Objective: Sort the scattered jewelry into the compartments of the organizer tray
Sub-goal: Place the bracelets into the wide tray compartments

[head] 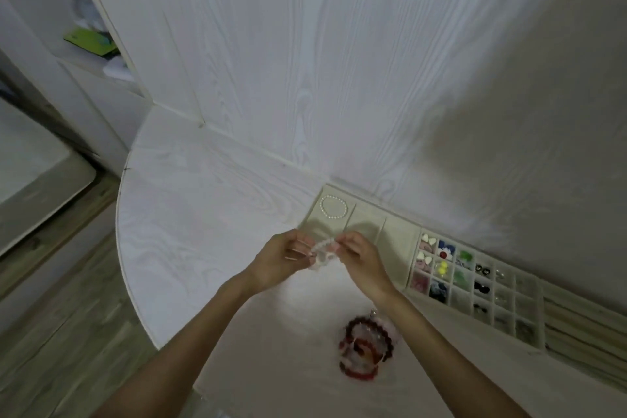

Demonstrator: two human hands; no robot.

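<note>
A cream organizer tray (400, 236) lies against the wall at the right of the table. Its leftmost large compartment holds a white pearl bracelet (333, 207). Small compartments further right hold colourful earrings and charms (444, 260). In front of the tray, my left hand (283, 258) and my right hand (361, 256) both pinch a pale beaded bracelet (323, 249), stretched between the fingertips just above the table. A pile of dark red and clear beaded bracelets (368, 344) lies on the table near me, under my right forearm.
The white round table (190, 214) ends in a curved edge at the left, with wooden floor (57, 332) below. A white wood-grain wall panel (305, 78) rises directly behind the tray. Shelves with a green item (90, 41) stand at far left.
</note>
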